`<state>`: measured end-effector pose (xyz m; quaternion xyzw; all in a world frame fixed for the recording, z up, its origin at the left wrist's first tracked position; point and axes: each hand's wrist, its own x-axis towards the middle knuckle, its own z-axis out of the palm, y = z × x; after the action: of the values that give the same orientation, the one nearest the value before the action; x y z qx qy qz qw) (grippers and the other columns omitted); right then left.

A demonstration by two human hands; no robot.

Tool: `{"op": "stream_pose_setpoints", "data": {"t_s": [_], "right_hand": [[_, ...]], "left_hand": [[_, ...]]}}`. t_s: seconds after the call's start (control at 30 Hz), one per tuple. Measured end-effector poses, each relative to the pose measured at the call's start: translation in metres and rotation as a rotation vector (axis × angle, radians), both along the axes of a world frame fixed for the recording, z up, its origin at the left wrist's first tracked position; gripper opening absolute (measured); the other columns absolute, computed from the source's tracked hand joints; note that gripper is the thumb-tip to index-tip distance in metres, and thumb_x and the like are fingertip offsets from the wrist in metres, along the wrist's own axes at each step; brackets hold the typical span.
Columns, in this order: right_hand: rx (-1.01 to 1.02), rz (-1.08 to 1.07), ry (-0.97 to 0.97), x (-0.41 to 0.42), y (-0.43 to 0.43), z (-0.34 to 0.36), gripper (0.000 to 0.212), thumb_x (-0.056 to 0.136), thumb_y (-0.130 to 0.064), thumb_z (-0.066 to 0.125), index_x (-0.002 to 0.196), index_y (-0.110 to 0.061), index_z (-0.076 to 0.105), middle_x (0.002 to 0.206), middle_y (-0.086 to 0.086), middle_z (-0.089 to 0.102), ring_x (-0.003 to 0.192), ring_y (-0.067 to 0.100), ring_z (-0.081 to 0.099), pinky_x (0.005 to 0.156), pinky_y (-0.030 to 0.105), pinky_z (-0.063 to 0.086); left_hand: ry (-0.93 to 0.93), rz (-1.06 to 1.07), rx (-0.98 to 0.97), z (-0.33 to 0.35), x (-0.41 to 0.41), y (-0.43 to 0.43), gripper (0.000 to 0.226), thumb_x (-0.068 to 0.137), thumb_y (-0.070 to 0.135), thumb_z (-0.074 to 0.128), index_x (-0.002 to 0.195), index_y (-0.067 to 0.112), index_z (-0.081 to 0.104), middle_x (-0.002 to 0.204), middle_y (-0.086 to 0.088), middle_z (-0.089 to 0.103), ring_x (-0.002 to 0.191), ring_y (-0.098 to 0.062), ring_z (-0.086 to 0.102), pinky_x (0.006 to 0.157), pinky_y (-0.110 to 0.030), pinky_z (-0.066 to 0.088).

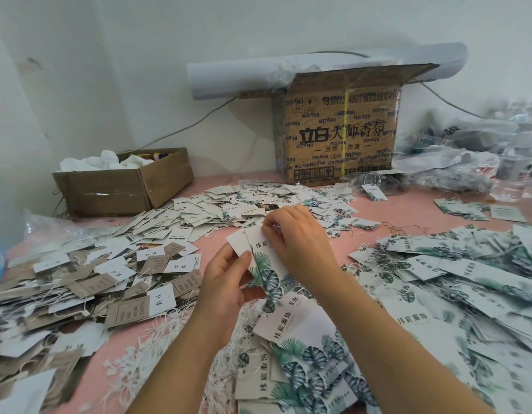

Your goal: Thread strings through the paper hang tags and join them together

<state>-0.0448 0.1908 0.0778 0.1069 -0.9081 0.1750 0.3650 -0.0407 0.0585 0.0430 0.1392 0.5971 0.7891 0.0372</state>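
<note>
Centrally, above the pink worktop [408, 209], the left hand [226, 282] pinches two paper hang tags together: one long white card printed with green leaves [266, 261] and one small plain white card [236, 239]. The right hand [294, 234] pinches the leaf card's top edge; whether a string is there I cannot tell. Tags beyond counting lie heaped on both sides, with loose white strings [157, 339] toward the near edge. One tall brown cardboard box [339, 138] and one low brown cardboard box [124, 186] stand at the far edge.

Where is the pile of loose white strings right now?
In the head view, the loose white strings lie bottom centre on the pink table, between the brown tag pile on the left and the leaf-print tag pile on the right.
</note>
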Motion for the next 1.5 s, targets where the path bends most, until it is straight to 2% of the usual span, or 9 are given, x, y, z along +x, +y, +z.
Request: {"op": "stream_pose_setpoints", "data": {"t_s": [0.2,0.43,0.63,0.77,0.93,1.03,1.13,1.3,1.5], "right_hand": [[0.016,-0.013,0.010,0.000,0.001,-0.001,0.021,0.096,-0.024,0.045,0.104,-0.010,0.060,0.105,0.001,0.061,0.099,0.017,0.045,0.081,0.022,0.028],[-0.012,0.060,-0.015,-0.001,0.000,-0.003,0.018,0.094,-0.022,0.051,0.100,-0.010,0.063,0.100,0.001,0.062,0.097,0.016,0.045,0.077,0.019,0.028],[-0.161,0.170,-0.090,-0.001,-0.001,-0.003,0.012,0.091,-0.020,0.057,0.094,-0.011,0.064,0.086,-0.006,0.054,0.086,0.011,0.045,0.078,0.025,0.039],[-0.152,0.190,-0.118,-0.002,-0.002,-0.002,0.011,0.090,-0.019,0.057,0.093,-0.011,0.064,0.082,-0.009,0.050,0.083,0.010,0.042,0.075,0.027,0.038],[-0.171,0.208,-0.115,-0.003,-0.002,-0.002,0.008,0.089,-0.018,0.058,0.090,-0.012,0.063,0.076,-0.011,0.048,0.080,0.010,0.042,0.068,0.022,0.033],[-0.240,0.244,-0.138,-0.003,-0.003,0.000,0.006,0.089,-0.018,0.059,0.088,-0.014,0.063,0.069,-0.019,0.045,0.071,0.005,0.041,0.063,0.014,0.031],[-0.358,0.317,-0.215,-0.001,-0.006,0.003,0.005,0.087,-0.017,0.061,0.086,-0.016,0.065,0.068,-0.016,0.053,0.065,0.000,0.047,0.066,0.022,0.043],[-0.367,0.369,-0.284,0.004,-0.012,0.008,0.012,0.086,-0.017,0.063,0.077,-0.024,0.061,0.058,-0.017,0.052,0.051,-0.008,0.047,0.049,0.008,0.034],[-0.383,0.371,-0.320,0.002,-0.012,0.008,0.015,0.085,-0.019,0.066,0.072,-0.024,0.060,0.045,-0.017,0.049,0.043,-0.008,0.045,0.044,0.008,0.031]], "left_hand": [[-0.024,-0.001,0.019,0.000,0.000,0.001,0.023,0.096,0.009,0.044,0.097,0.020,0.065,0.078,-0.002,0.073,0.065,-0.015,0.067,0.057,-0.034,0.055],[-0.018,-0.020,0.028,0.000,0.000,0.001,0.021,0.095,0.006,0.044,0.097,0.020,0.060,0.074,-0.001,0.071,0.059,-0.016,0.066,0.049,-0.029,0.055],[0.027,-0.010,-0.056,-0.004,0.000,0.000,0.024,0.096,0.008,0.045,0.099,0.026,0.061,0.073,0.001,0.069,0.060,-0.016,0.064,0.046,-0.027,0.050],[0.073,0.026,-0.118,-0.006,0.001,0.002,0.026,0.099,0.012,0.042,0.098,0.030,0.062,0.074,0.007,0.067,0.067,-0.014,0.064,0.050,-0.029,0.052],[0.129,0.099,-0.181,-0.007,0.000,0.002,0.024,0.100,0.016,0.039,0.106,0.023,0.061,0.075,0.010,0.068,0.064,-0.004,0.063,0.054,-0.028,0.054],[0.160,0.133,-0.154,-0.005,0.000,0.001,0.036,0.101,0.015,0.037,0.097,0.037,0.065,0.082,0.007,0.070,0.068,-0.008,0.065,0.060,-0.036,0.056],[0.221,0.207,-0.131,-0.002,0.000,-0.001,0.044,0.098,0.007,0.044,0.087,0.043,0.067,0.083,0.008,0.069,0.067,-0.012,0.067,0.052,-0.030,0.055],[0.259,0.250,-0.123,-0.002,-0.002,-0.006,0.038,0.095,0.006,0.049,0.080,0.039,0.063,0.080,0.005,0.068,0.063,-0.012,0.065,0.046,-0.023,0.049],[0.262,0.250,-0.185,0.000,-0.004,-0.008,0.022,0.096,0.009,0.047,0.085,0.024,0.058,0.072,0.010,0.067,0.059,-0.006,0.062,0.043,-0.019,0.046]]}}
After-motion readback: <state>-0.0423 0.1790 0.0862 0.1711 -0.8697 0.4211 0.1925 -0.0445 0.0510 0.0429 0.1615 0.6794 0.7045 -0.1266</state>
